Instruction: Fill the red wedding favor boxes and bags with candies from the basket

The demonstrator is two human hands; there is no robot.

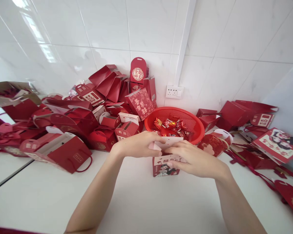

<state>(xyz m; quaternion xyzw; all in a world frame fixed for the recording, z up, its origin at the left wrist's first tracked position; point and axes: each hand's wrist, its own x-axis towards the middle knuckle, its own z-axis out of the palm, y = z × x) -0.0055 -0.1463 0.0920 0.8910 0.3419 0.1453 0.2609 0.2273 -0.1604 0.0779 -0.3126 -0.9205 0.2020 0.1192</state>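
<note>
A small red and white candy box stands upright on the white table, with a cartoon couple printed on its front and its top flaps raised. My left hand reaches in from the left, its thumb and fingers closed around the left side flap. From the right, my right hand grips the upper edge, with the thumb on the front flap and the fingers over the opening. The inside of the box is hidden by my hands and the flaps. Just behind it, a red plastic basket holds several wrapped candies.
Many red gift boxes are heaped along the left and back. More boxes and red ribbons lie at the right. A wall socket sits on the tiled wall behind the basket. A dark seam crosses the table at left.
</note>
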